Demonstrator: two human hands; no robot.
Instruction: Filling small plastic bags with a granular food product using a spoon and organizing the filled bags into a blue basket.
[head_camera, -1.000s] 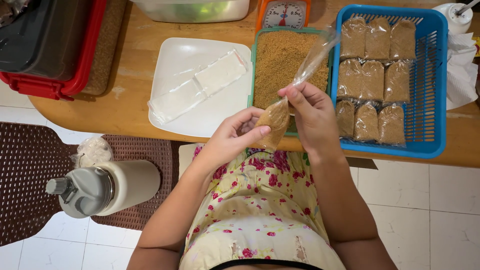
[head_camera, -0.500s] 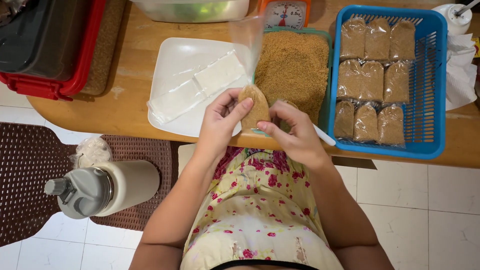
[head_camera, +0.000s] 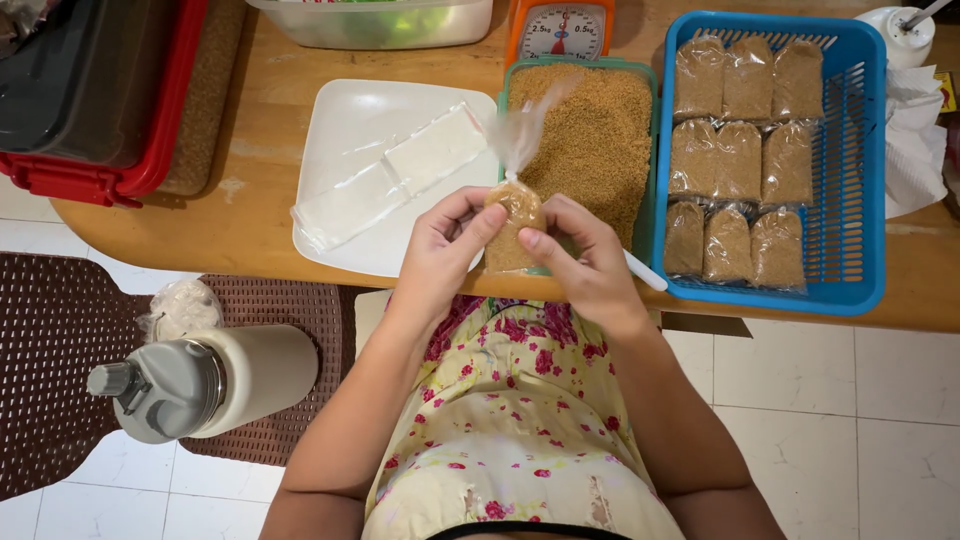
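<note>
Pinching the filled little bag (head_camera: 512, 228) between my left hand (head_camera: 440, 250) and right hand (head_camera: 585, 262), I hold it just ahead of both palms; loosening my grip on its twisted neck could spill brown granules onto the table (head_camera: 250, 215).

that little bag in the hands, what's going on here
A person holds a small clear bag of brown granules in both hands, left hand and right hand, its empty top twisted upward. Behind it is a green tray of the same granules; nine filled bags lie in a blue basket.
</note>
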